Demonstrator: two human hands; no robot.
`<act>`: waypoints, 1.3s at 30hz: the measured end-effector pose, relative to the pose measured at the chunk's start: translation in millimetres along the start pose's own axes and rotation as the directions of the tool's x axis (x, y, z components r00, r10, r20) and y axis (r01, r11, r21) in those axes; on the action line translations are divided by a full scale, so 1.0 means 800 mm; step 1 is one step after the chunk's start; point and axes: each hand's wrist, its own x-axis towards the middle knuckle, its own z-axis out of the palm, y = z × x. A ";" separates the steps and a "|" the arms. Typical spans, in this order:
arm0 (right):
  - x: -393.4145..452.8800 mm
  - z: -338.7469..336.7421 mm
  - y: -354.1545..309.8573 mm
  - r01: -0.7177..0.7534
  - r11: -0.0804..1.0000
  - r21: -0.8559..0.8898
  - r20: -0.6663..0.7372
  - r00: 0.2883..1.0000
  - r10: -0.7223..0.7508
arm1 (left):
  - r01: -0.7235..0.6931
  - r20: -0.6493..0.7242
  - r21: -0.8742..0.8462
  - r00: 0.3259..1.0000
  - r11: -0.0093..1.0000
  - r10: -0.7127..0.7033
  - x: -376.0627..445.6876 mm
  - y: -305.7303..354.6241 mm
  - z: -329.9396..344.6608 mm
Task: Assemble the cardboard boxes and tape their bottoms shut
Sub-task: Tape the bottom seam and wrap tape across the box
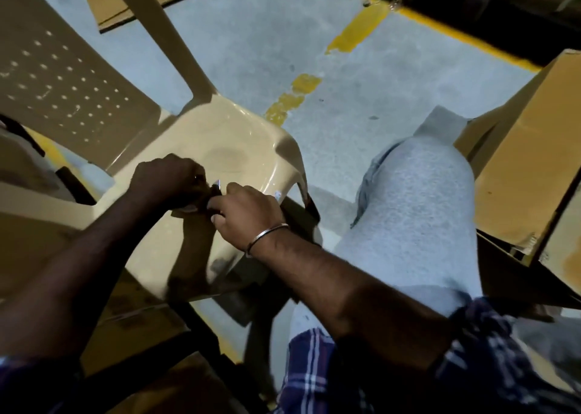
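My left hand and my right hand meet over the seat of a beige plastic chair. Between them they grip a small dark object with a shiny metal tip; most of it is hidden by my fingers, so I cannot tell what it is. The fingers of both hands are curled round it. An assembled cardboard box stands at the right, beside my knee, and neither hand touches it. A flat sheet of cardboard lies on the floor at the top left.
The chair's perforated back fills the left side. More cardboard lies under my left forearm. The grey concrete floor has worn yellow lines. A dark shelf or pallet edge runs along the top right.
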 end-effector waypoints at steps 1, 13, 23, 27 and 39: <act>0.003 0.013 -0.004 -0.011 1.000 -0.026 -0.003 1.000 0.011 | 0.015 -0.043 0.003 0.999 1.000 -0.015 0.000 -0.001 0.002; 0.010 0.022 0.010 -0.121 0.967 -0.226 -0.158 0.984 0.086 | -0.033 -0.044 0.018 0.998 0.999 0.034 0.016 -0.012 0.027; 0.013 0.010 0.029 -0.211 0.972 -0.102 -0.170 0.966 0.192 | -0.034 -0.029 0.059 0.999 0.998 0.036 0.029 0.002 0.032; 0.011 -0.019 0.041 -0.329 0.939 0.104 -0.092 0.936 0.339 | -0.015 -0.063 -0.079 0.998 0.997 0.010 0.025 -0.001 0.034; 0.011 -0.043 0.065 -0.459 0.584 0.669 0.051 0.813 0.581 | -0.122 -0.043 -0.306 0.993 0.944 0.114 -0.001 -0.004 -0.008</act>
